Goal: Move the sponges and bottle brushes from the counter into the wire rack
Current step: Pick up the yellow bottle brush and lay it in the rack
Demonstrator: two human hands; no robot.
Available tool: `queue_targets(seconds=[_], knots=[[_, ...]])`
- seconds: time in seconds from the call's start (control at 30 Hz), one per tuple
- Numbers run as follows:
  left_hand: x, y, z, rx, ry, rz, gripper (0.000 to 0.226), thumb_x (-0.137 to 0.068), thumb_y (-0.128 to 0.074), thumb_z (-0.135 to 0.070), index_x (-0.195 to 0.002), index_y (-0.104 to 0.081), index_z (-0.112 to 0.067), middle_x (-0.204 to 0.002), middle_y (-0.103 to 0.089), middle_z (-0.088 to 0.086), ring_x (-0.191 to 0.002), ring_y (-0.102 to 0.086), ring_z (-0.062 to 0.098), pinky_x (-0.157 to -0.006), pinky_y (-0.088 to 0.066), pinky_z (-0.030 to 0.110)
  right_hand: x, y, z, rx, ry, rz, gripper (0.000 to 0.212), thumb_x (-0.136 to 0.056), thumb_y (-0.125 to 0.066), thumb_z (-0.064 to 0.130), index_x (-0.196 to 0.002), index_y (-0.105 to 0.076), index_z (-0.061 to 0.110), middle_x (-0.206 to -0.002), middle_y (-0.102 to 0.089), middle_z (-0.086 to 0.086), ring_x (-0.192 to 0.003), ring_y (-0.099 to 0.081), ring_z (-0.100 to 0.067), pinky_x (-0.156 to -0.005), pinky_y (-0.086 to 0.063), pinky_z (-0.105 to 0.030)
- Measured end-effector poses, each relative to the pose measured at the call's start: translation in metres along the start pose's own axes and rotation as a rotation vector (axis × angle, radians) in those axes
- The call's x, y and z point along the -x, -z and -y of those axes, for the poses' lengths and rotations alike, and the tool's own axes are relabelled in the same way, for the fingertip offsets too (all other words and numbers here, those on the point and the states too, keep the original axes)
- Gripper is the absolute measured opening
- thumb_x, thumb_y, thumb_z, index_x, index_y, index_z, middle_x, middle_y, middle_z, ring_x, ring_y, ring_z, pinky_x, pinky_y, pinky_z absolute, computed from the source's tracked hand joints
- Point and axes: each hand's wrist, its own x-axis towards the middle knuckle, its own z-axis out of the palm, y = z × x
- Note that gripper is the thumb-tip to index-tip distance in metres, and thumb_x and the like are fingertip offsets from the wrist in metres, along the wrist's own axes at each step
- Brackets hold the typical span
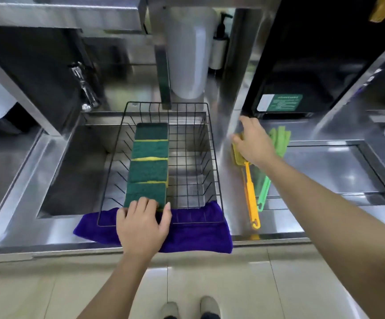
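Observation:
A black wire rack (212, 143) sits over the sink, its near end resting on a purple cloth (198, 236). Several green-and-yellow sponges (150, 155) lie in a row along the rack's left side. My left hand (143, 224) rests on the rack's near rim, fingers touching the nearest sponge (145, 192). On the counter to the right lie a yellow bottle brush (250, 187) and a green bottle brush (279, 139), side by side. My right hand (253, 141) covers the yellow brush's head, fingers curled around it; whether it grips is unclear.
A chrome tap (84, 88) stands at the sink's back left. A white cylinder (190, 54) and a pump bottle (220, 42) are behind the rack. A black appliance (302, 65) sits at the back right, with a recessed steel lid (338, 166) in the counter.

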Motion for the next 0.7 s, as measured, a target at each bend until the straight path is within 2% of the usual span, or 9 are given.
queue_targets(seconds=[0.07,0.17,0.23,0.33,0.5,0.63,0.7], knots=[[-0.003,0.0,-0.015,0.051,0.014,0.008,0.044,-0.093,-0.044,-0.043,-0.07,-0.061,-0.009,-0.068,-0.056,0.005,-0.062,-0.053,0.028,-0.065,-0.033,0.039,0.013,0.005,-0.018,-0.025,-0.086,0.016,0.046,-0.093,-0.049,0.031,-0.132,-0.041,0.007,-0.133,-0.046,-0.016,-0.121,-0.048,-0.035,-0.093,-0.041,-0.044],[-0.003,-0.004,-0.05,0.079,-0.102,0.074,0.047,-0.092,-0.042,-0.047,-0.068,-0.061,-0.011,-0.065,-0.056,0.004,-0.061,-0.054,0.027,-0.063,-0.036,0.038,0.029,0.001,-0.035,-0.068,-0.183,0.065,0.042,-0.091,-0.053,0.034,-0.121,-0.046,0.005,-0.12,-0.057,-0.018,-0.112,-0.055,-0.036,-0.089,-0.045,-0.042],[-0.001,-0.007,-0.062,0.058,-0.174,0.104,0.048,-0.092,-0.042,-0.047,-0.065,-0.061,-0.012,-0.064,-0.056,0.005,-0.06,-0.055,0.028,-0.06,-0.037,0.037,0.039,-0.006,-0.038,-0.069,-0.22,0.124,0.045,-0.091,-0.052,0.038,-0.119,-0.046,0.005,-0.114,-0.063,-0.019,-0.107,-0.059,-0.036,-0.084,-0.048,-0.042],[-0.001,-0.009,-0.063,0.023,-0.18,0.092,0.048,-0.092,-0.043,-0.046,-0.064,-0.061,-0.011,-0.063,-0.055,0.006,-0.059,-0.054,0.029,-0.057,-0.037,0.037,0.053,-0.021,-0.038,-0.028,-0.239,0.2,0.051,-0.091,-0.049,0.044,-0.122,-0.037,0.005,-0.108,-0.065,-0.017,-0.102,-0.061,-0.038,-0.074,-0.045,-0.039],[0.0,-0.009,-0.064,0.02,-0.168,0.077,0.049,-0.093,-0.042,-0.044,-0.064,-0.061,-0.01,-0.062,-0.056,0.005,-0.058,-0.054,0.028,-0.057,-0.037,0.036,0.058,-0.028,-0.033,0.035,-0.229,0.21,0.036,-0.092,-0.044,0.019,-0.122,-0.032,0.004,-0.103,-0.065,-0.02,-0.094,-0.062,-0.041,-0.066,-0.038,-0.036],[-0.001,-0.009,-0.064,0.023,-0.156,0.069,0.049,-0.093,-0.042,-0.044,-0.062,-0.06,-0.01,-0.062,-0.055,0.005,-0.058,-0.053,0.027,-0.056,-0.037,0.036,0.053,-0.026,-0.038,-0.05,-0.26,0.226,0.043,-0.087,-0.047,0.01,-0.126,-0.033,0.0,-0.105,-0.063,-0.023,-0.097,-0.061,-0.042,-0.068,-0.042,-0.037],[-0.002,-0.008,-0.064,0.024,-0.153,0.071,0.048,-0.092,-0.043,-0.044,-0.062,-0.059,-0.01,-0.061,-0.054,0.005,-0.057,-0.053,0.027,-0.056,-0.036,0.035,0.052,-0.023,-0.038,-0.121,-0.27,0.213,0.041,-0.086,-0.048,0.008,-0.124,-0.036,0.0,-0.098,-0.062,-0.023,-0.093,-0.061,-0.042,-0.066,-0.043,-0.036]])
